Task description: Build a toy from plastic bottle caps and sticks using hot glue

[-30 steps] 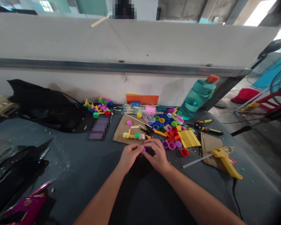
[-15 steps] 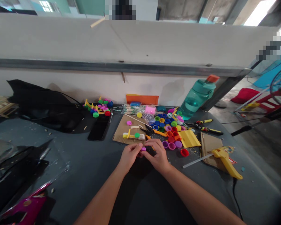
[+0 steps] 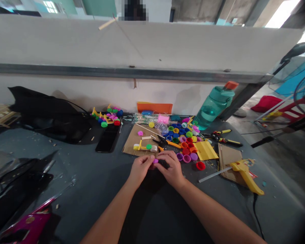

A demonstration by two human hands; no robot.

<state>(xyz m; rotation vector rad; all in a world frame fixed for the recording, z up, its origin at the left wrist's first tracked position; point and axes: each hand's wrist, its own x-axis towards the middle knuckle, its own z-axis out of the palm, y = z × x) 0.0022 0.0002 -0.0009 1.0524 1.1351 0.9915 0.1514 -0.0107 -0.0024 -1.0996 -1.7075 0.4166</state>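
Between the fingertips of both hands is a small purple piece of modelling clay or plastic; its exact kind is too small to tell. My left hand pinches it from the left, and my right hand grips it from the right. Just beyond the fingers, a cardboard piece carries a small yellow, green and white assembly, short wooden sticks and a pink lump. Orange-handled pliers lie past my right hand, beside many coloured bottle caps.
A yellow glue gun with its cord lies right. A teal water bottle leans near the back wall. Left of the cardboard are a phone, colourful small assemblies and a black bag. A magenta package sits front left.
The purple piece has turned slightly between my fingertips and shows a broader face. Both hands stay in nearly the same place.
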